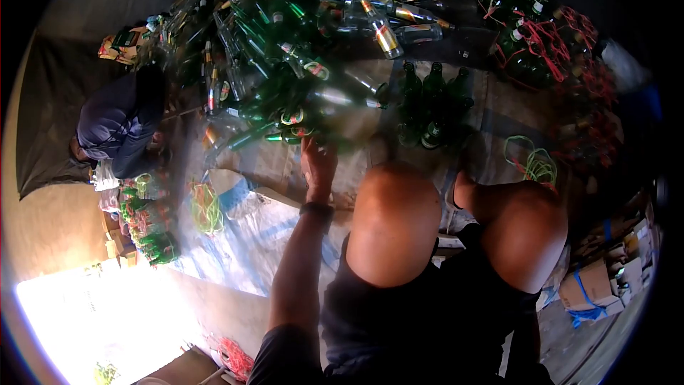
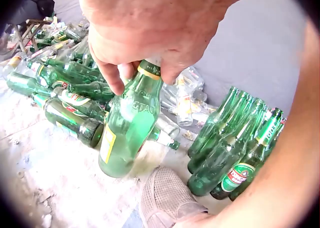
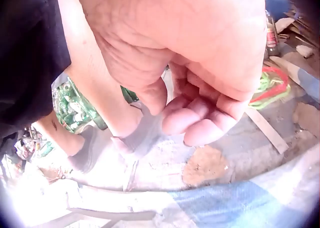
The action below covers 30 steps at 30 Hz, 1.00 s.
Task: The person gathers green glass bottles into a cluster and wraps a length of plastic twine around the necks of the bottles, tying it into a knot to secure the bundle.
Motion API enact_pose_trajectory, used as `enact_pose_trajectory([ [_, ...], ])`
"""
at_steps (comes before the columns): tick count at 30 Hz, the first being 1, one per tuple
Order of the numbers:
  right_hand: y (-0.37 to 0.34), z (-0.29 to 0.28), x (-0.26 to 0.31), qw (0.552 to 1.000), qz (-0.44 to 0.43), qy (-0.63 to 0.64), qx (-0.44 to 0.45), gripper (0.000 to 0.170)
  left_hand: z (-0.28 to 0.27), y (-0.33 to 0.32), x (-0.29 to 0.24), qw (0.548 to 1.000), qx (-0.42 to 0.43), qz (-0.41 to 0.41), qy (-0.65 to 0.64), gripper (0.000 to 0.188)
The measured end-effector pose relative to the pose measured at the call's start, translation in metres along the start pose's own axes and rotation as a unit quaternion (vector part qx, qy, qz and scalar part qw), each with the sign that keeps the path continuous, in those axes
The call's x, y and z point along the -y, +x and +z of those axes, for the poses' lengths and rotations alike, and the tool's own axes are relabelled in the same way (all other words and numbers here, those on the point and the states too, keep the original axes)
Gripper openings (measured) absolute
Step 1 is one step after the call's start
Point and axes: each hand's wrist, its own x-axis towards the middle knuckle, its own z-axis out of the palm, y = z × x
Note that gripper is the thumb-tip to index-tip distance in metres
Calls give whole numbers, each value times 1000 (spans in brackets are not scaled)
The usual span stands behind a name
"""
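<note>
In the left wrist view, my left hand grips the neck of a green glass bottle with a yellow label, its base pointing down. The head view has my left hand at the edge of the heap of bottles, with blur around it. Several green bottles stand upright in a group to the right of the held one, beyond a shoe. My right hand hangs beside the legs, its fingers loosely curled around nothing; the head view does not show it.
A large heap of bottles lies across the front. Bottles tied with red string are at the right. Green string lies near the right foot. Another person bends down at the left. Flattened cardboard is stacked at lower right.
</note>
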Motion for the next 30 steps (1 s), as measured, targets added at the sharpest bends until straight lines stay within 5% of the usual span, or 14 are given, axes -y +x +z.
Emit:
enact_pose_trajectory([
  [2,1,10,-15,999,-27,24,1,66,5,5,1,998,-13,61,-11,30],
  [18,-4,30,-62,991,-73,114,-11,54,42,35,-2,998,23,18,57,27],
  [23,-12,30,-74,989,-74,123,-13,50,54,41,5,996,17,72,52,21],
  [26,-19,31,-82,989,-75,127,-14,48,52,44,-11,996,44,25,79,18],
  [30,-25,31,-90,987,-79,137,-16,45,53,48,-10,992,71,35,102,28],
])
